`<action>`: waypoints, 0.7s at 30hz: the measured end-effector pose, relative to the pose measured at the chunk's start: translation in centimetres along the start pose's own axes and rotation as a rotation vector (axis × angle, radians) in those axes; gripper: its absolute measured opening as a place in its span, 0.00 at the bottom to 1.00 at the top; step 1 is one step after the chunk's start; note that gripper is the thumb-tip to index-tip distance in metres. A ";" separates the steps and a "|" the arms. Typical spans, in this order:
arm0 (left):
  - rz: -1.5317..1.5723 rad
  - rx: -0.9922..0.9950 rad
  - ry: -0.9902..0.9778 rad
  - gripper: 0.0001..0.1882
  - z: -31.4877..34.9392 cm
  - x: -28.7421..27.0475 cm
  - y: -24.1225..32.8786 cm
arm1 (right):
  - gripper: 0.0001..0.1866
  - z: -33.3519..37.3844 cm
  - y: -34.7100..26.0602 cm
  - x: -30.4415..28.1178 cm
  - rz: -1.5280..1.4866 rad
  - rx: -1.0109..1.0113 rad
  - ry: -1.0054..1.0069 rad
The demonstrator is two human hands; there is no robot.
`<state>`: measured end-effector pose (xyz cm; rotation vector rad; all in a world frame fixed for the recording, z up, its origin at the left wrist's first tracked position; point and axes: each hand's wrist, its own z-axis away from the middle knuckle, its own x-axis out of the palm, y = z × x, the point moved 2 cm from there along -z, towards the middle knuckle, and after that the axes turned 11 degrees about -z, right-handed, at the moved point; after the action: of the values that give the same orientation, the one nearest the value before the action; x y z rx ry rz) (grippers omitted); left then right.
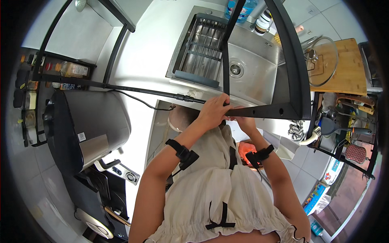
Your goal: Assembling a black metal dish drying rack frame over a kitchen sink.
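Observation:
A large black metal rack frame (265, 111) stretches over the white counter and the sink, its thick corner at the right. From its near end a thinner black telescoping bar (158, 93) runs leftward to the other uprights. My left hand (212, 111) grips the place where the bar meets the frame, its fingers wrapped round the joint. Just to the right and lower, my right hand (244, 123) is closed on the underside of the same frame, its fingertips partly hidden behind the metal. The joint itself is mostly covered by my fingers.
Below the frame lies a steel sink (272, 87) with a grey-rimmed drying basket (196, 79). A dark boxy appliance (95, 121) stands at the left, near a black cable (142, 104). At the right are a wooden board (352, 67), a glass lid (336, 60) and hanging utensils (330, 126).

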<state>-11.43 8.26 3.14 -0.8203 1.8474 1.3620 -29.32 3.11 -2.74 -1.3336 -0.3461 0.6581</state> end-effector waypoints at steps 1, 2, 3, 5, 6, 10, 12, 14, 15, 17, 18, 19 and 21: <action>-0.005 -0.003 -0.031 0.20 -0.1 0.0 0.0 | 0.04 0.0 0.2 0.1 -0.116 0.077 0.007; -0.005 -0.002 -0.031 0.20 0.0 0.0 -0.1 | 0.04 0.0 0.1 0.3 -0.116 0.076 0.008; -0.013 0.004 -0.027 0.20 0.1 0.2 -0.2 | 0.04 0.1 0.1 0.5 -0.262 0.111 0.047; -0.021 0.011 -0.023 0.20 0.1 0.3 -0.2 | 0.05 0.2 -0.6 0.9 -0.408 0.146 0.087; -0.014 -0.003 -0.023 0.20 0.2 0.2 -0.2 | 0.07 0.2 -1.4 1.0 -0.309 0.166 0.081; -0.001 -0.015 -0.037 0.21 -0.3 -0.3 0.5 | 0.17 0.4 0.9 0.6 0.166 -0.085 0.002; -0.015 -0.027 -0.025 0.19 0.0 -0.1 0.2 | 0.20 0.3 -1.0 1.7 0.088 -0.064 0.013; -0.027 -0.032 -0.013 0.18 0.0 -0.1 0.1 | 0.23 0.3 -4.0 2.5 0.013 -0.044 0.029; -0.032 -0.030 -0.019 0.18 0.1 0.0 0.0 | 0.25 0.3 -5.7 2.8 0.067 -0.052 -0.026; -0.038 -0.022 -0.026 0.18 0.1 0.1 -0.1 | 0.26 0.0 -6.1 2.7 0.122 -0.061 -0.076; -0.024 -0.027 -0.030 0.19 0.1 0.2 -0.1 | 0.25 -0.3 -5.5 2.5 0.206 -0.137 -0.088; -0.011 -0.032 -0.033 0.20 0.1 0.2 -0.1 | 0.24 -0.6 -4.9 2.4 0.292 -0.213 -0.100; 0.005 -0.018 -0.019 0.20 0.0 0.1 -0.1 | 0.24 -1.1 -4.0 2.2 0.311 -0.283 -0.097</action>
<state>-11.36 8.18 3.03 -0.8098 1.8256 1.3868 -26.00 3.25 0.56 -1.6476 -0.3210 0.9630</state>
